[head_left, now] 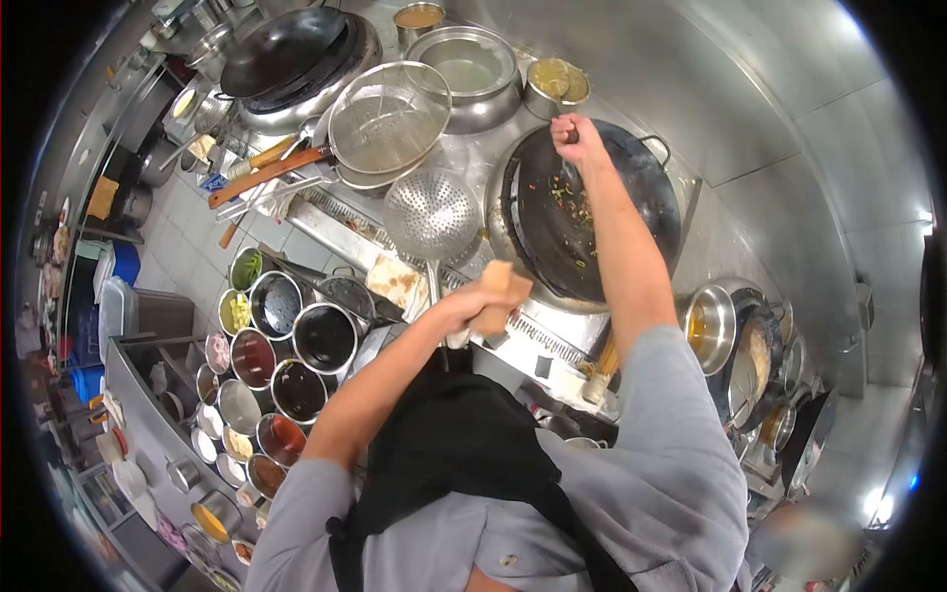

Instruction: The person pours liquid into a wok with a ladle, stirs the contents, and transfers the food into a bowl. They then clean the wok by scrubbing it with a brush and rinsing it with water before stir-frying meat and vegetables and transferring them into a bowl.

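My right hand (580,138) is closed around the handle of a ladle (559,95) above the far edge of a black wok (552,237). The ladle's head end reaches into a small metal pot (534,97) of yellowish contents. Small bits of chopped food (570,205) lie in the wok. My left hand (475,299) grips a folded tan cloth (505,286) in front of the wok, near the handle of a perforated metal strainer (431,212). How the fingers sit under the cloth is hidden.
Wire-mesh strainers (385,123) rest left of the wok, by a large metal pot (473,69). Another wok (281,54) stands at the far left. Several round containers of sauces and ingredients (326,337) fill the left counter. A metal bowl (708,331) is at the right.
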Tool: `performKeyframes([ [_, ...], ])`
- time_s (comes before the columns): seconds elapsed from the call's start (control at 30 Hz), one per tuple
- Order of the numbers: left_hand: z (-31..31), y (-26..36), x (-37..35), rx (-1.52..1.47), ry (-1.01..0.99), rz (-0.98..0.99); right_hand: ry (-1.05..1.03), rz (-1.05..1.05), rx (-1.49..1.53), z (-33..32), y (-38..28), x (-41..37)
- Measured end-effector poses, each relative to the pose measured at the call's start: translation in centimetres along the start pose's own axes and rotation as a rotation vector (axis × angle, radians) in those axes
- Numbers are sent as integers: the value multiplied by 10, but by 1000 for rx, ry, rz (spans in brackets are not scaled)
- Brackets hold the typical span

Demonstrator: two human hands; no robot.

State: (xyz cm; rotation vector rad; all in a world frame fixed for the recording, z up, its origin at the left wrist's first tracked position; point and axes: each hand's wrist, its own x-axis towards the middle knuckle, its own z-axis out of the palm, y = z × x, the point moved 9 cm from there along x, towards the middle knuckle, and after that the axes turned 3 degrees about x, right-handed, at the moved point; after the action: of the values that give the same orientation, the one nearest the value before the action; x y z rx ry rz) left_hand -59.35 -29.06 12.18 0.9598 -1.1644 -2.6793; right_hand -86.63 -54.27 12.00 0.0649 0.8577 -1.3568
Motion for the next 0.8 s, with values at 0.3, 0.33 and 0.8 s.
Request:
performKeyframes([
  [0.3, -60, 22, -212, -388, 606, 278, 346, -301, -868, 45, 14, -78],
  [0.33, -56, 28, -204, -395, 626, 315, 338, -271, -830, 48, 18, -77],
  [0.8, 14, 86, -198, -303, 266, 301, -532, 283, 618, 114, 92, -112],
])
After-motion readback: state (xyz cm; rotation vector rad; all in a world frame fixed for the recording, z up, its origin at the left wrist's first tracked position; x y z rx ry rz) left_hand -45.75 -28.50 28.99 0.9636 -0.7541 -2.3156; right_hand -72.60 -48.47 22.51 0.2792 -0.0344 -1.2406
